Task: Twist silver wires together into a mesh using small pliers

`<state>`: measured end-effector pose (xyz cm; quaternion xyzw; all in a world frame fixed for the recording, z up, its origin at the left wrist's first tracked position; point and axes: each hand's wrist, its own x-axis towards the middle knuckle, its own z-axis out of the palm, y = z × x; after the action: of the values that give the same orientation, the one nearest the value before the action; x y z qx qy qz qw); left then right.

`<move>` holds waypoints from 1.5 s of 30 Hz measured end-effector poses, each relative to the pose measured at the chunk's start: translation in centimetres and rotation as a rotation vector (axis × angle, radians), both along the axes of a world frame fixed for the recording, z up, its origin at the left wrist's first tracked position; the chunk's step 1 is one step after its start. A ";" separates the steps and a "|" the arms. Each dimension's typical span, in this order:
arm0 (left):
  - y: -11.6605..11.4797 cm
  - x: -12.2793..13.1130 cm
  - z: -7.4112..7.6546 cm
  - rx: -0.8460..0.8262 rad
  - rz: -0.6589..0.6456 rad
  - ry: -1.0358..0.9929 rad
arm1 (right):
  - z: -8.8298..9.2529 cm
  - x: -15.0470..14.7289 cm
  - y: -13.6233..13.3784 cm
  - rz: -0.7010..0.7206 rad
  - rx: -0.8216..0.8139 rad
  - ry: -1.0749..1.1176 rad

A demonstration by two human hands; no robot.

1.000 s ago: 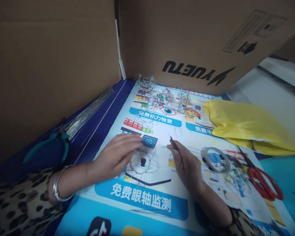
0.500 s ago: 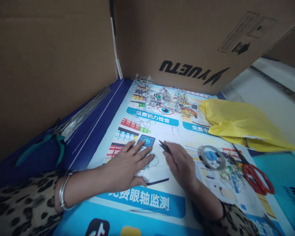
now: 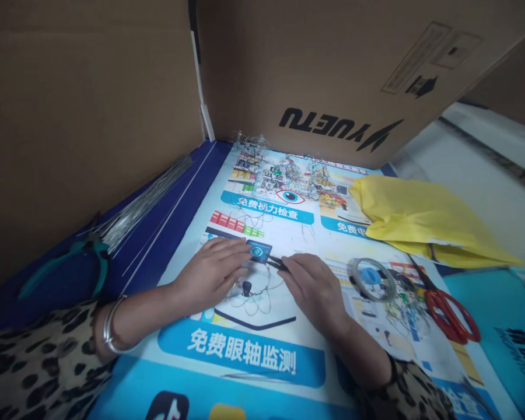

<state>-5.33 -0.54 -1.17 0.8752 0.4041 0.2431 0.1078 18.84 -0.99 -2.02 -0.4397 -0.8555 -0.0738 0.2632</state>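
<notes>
Thin wire (image 3: 266, 300) is bent into several loops on the printed sheet (image 3: 175, 318), in front of my hands. My left hand (image 3: 212, 271) lies over the loops' left side, its fingers close together and bent at the wire. Its thumb is mostly hidden, and so is the exact grip point. My right hand (image 3: 315, 291) is closed around dark tweezers (image 3: 277, 263). Their tips point left, near the top of the loops and a short way from my left fingertips. Whether they pinch the wire is too fine to tell.
Teal-handled pliers (image 3: 98, 262) and a bundle of straight wires (image 3: 144, 201) lie left. Tangled wire pieces (image 3: 289, 169) sit at the back, below cardboard walls (image 3: 332, 58). At right are a tape roll (image 3: 391, 286), red scissors (image 3: 452, 315) and a yellow bag (image 3: 424, 216).
My left hand has drawn back to the left from lying spread, and its fingers have come together, uncovering the wire loops. The tweezers' tips have lowered and moved left. The view has shifted slightly.
</notes>
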 end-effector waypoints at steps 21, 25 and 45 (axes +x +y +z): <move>-0.7 0.0 -0.4 -0.051 0.025 0.268 | 0.5 -0.4 -0.8 -0.154 -0.029 -0.418; -0.2 -0.4 -0.4 -0.106 0.034 0.101 | 0.5 -0.6 -1.0 -0.152 -0.019 -0.432; 0.7 -1.0 -0.2 -0.426 0.326 -0.623 | 1.7 1.0 0.4 -0.136 -0.043 0.026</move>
<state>-6.31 0.15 -1.32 0.6422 0.5271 0.4210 0.3639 19.87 -0.55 -0.30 -0.5031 -0.8217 -0.0672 0.2591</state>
